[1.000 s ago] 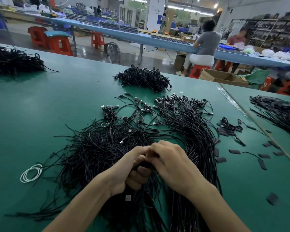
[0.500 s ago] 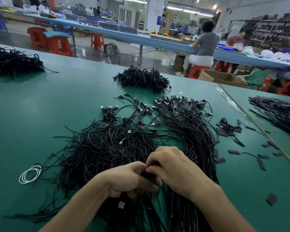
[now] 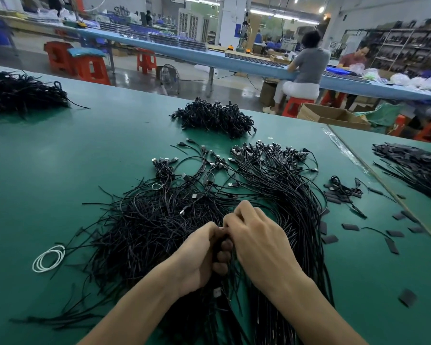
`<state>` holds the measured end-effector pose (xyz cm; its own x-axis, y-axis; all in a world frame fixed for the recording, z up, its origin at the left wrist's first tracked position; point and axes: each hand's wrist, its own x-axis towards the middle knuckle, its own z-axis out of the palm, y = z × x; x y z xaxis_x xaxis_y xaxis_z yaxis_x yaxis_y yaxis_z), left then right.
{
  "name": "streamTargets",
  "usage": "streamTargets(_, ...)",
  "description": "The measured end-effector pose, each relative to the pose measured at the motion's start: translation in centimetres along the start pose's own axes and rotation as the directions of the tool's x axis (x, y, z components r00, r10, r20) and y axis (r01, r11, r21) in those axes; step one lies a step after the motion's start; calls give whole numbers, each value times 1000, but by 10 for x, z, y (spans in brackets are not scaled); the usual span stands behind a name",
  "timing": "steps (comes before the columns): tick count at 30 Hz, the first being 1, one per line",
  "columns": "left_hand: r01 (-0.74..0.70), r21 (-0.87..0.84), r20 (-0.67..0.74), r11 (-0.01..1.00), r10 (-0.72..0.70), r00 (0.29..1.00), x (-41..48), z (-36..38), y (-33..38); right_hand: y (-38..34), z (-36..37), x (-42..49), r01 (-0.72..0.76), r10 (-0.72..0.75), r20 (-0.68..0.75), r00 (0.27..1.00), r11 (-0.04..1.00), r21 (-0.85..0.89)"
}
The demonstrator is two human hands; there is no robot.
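Note:
A big spread of loose black cables [image 3: 271, 185] with metal plug ends lies on the green table [image 3: 60, 170] before me. My left hand [image 3: 199, 260] grips a coiled black cable, fingers curled round it, a plug end hanging below the fist. My right hand [image 3: 259, 235] meets it from the right, fingertips pinching the same cable at the top of the fist. What the fingertips do there is hidden.
A heap of bundled black cables [image 3: 214, 118] lies further back, another heap [image 3: 23, 93] at the far left. Small black strips [image 3: 350, 226] and a few tied cables [image 3: 343, 189] are scattered to the right. A white ring [image 3: 49, 258] lies at left. People sit at a blue bench [image 3: 234, 61] behind.
The hands have stayed together over the cable pile. The left fist dipped with its knuckles turned up, then turned back; its fingers and the hanging plug show again. The right hand barely shifted.

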<state>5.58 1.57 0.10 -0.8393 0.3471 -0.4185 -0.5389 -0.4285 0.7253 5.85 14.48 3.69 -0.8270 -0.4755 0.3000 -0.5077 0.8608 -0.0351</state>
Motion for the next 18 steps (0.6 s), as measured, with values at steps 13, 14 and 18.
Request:
streamTargets(13, -499, 639, -82, 585, 698, 712, 5, -5, -4, 15, 12, 1, -249, 414, -3, 910, 555, 794)
streamTargets(14, -499, 655, -64, 567, 701, 710, 5, -7, -2, 16, 12, 1, -256, 414, 18, 910, 529, 809)
streamTargets(18, -507, 548, -30, 666, 621, 783, 2, -8, 2, 18, 13, 2, -249, 389, 90, 917, 382, 890)
